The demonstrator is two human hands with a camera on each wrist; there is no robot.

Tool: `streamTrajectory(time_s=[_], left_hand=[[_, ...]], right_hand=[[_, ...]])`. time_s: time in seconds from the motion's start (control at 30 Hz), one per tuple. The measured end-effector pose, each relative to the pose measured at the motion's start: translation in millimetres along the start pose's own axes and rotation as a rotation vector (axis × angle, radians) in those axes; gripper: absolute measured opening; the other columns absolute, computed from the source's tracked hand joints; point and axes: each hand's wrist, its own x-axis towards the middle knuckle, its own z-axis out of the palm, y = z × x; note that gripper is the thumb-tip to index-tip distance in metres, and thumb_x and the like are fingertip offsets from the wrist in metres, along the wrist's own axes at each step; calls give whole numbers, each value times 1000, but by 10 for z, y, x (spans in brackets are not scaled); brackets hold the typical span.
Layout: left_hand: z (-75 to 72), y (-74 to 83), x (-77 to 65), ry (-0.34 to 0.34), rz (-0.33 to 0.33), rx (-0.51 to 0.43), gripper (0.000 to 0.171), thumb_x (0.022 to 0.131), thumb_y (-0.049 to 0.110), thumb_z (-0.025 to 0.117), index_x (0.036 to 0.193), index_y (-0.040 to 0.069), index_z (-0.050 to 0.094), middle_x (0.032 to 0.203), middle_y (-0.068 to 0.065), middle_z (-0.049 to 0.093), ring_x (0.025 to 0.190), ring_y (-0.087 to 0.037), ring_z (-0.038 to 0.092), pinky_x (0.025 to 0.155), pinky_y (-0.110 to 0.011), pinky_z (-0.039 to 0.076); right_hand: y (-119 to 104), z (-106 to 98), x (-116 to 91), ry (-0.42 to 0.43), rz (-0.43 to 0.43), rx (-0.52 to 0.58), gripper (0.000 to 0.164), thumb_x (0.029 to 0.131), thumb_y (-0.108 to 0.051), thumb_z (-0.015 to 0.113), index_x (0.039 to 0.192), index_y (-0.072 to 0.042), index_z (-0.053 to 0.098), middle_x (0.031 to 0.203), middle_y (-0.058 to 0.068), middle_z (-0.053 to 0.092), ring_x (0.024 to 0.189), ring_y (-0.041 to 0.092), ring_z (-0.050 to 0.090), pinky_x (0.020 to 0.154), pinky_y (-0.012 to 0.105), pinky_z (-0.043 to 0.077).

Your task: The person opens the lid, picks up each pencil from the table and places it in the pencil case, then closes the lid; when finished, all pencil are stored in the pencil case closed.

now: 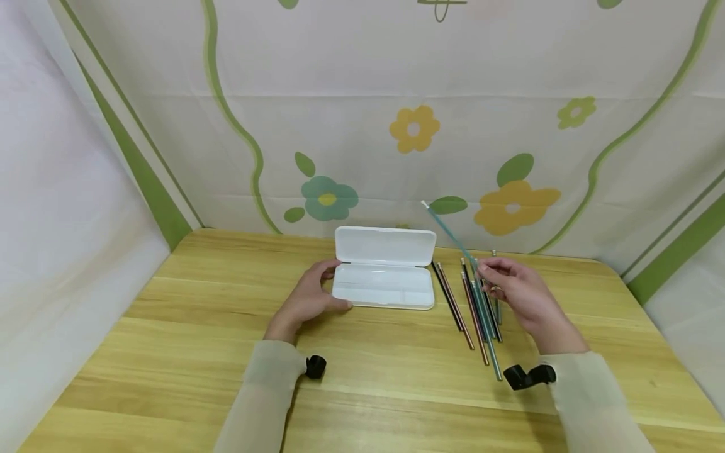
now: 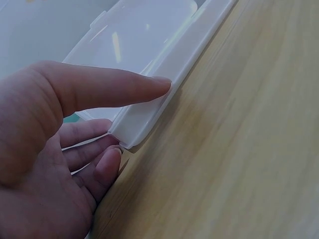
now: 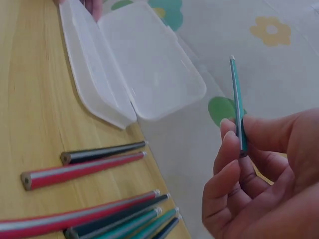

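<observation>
Right hand (image 1: 523, 294) pinches teal pencil (image 3: 237, 94) near one end; left hand (image 1: 309, 294) grips open case (image 1: 385, 246), best braced lightly.

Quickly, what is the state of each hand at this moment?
Left hand: closed, holding the case at its left end.
Right hand: closed, holding a teal pencil between thumb and fingers.

A wood-grain table (image 1: 170, 352) stands before a pale wall hanging (image 1: 340, 126) printed with orange flowers (image 1: 495, 214), a teal flower (image 1: 342, 201) and wavy green bands (image 1: 213, 69).
</observation>
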Motion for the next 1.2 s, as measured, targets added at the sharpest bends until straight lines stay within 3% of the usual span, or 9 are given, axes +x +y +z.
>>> streamTrajectory(time_s=[0.43, 0.6, 0.83, 1.2], left_hand=[[22, 9, 3, 5, -12, -2, 94, 75, 5, 94, 158, 9, 50, 155, -14, 54, 143, -37, 48, 123, -54, 39], [41, 5, -1, 11, -22, 5, 94, 75, 6, 95, 158, 10, 50, 156, -14, 53, 144, -37, 49, 124, -54, 39], [41, 6, -14, 18, -29, 0, 94, 75, 6, 95, 158, 11, 50, 155, -13, 54, 144, -36, 48, 124, -55, 39], [48, 23, -32, 23, -17, -13, 94, 76, 5, 95, 158, 9, 50, 154, -14, 55, 142, -36, 49, 123, -55, 39]], right_hand=[[-219, 323, 245, -52, -4, -202, 39, 111, -31, 60, 135, -1, 65, 101, -12, 71, 94, 19, 59, 81, 35, 51], [-191, 450, 347, -67, -19, -250, 34, 112, -26, 59, 132, -1, 68, 106, 0, 72, 99, 23, 58, 79, 36, 49], [-114, 605, 442, -63, -57, -347, 27, 110, -23, 62, 124, -3, 74, 121, 14, 72, 109, 27, 61, 91, 37, 49], [-19, 766, 556, -59, -178, -493, 20, 108, -19, 66, 113, -4, 78, 103, 12, 74, 86, 20, 56, 74, 32, 47]])
